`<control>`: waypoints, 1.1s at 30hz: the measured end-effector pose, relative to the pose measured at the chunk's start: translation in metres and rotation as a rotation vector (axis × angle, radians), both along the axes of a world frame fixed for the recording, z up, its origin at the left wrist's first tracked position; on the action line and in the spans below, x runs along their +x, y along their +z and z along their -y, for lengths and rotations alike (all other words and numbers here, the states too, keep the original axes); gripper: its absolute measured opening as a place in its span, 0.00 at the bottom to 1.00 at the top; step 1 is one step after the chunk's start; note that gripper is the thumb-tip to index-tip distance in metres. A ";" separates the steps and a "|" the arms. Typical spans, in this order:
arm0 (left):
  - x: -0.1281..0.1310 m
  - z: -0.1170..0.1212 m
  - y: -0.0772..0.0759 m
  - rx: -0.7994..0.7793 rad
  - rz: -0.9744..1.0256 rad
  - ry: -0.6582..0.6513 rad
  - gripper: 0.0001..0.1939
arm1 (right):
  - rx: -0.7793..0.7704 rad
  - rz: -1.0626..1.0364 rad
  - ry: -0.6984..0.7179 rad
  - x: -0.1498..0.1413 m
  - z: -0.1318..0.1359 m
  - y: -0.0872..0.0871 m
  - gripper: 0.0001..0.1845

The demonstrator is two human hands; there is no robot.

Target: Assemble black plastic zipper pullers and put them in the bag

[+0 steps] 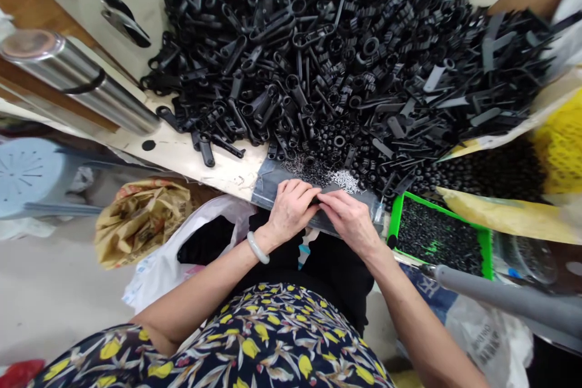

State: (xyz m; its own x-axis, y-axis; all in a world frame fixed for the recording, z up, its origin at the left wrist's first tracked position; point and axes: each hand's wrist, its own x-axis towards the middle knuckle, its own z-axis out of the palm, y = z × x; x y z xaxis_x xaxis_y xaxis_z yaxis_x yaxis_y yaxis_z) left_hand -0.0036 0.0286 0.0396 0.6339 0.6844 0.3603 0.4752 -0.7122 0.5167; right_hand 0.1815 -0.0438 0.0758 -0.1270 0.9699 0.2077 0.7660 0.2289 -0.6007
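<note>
A worker in a floral-print top pinches a small dark part between the fingertips of both hands at a bench heaped with black components.
The left hand, a pale bangle on its wrist, and the right hand meet at the part, which fingers mostly hide, above a dark mat on the bench's near edge. Just beyond the fingers lies a little heap of silvery pins; near the right forearm sits a green tray of tiny black pieces. Behind them rises the broad pile of black components, a steel flask standing to its left.
</note>
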 end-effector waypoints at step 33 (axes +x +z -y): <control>0.011 0.006 0.005 -0.076 0.129 0.009 0.11 | 0.098 -0.128 -0.201 -0.001 0.001 -0.009 0.09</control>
State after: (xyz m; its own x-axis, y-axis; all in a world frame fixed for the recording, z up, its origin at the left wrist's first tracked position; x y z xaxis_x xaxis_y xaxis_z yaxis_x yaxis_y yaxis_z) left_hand 0.0072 0.0225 0.0449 0.5793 0.7183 0.3852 0.4076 -0.6646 0.6262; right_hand 0.1806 -0.0452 0.0664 0.1003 0.9475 0.3036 0.7210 0.1411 -0.6785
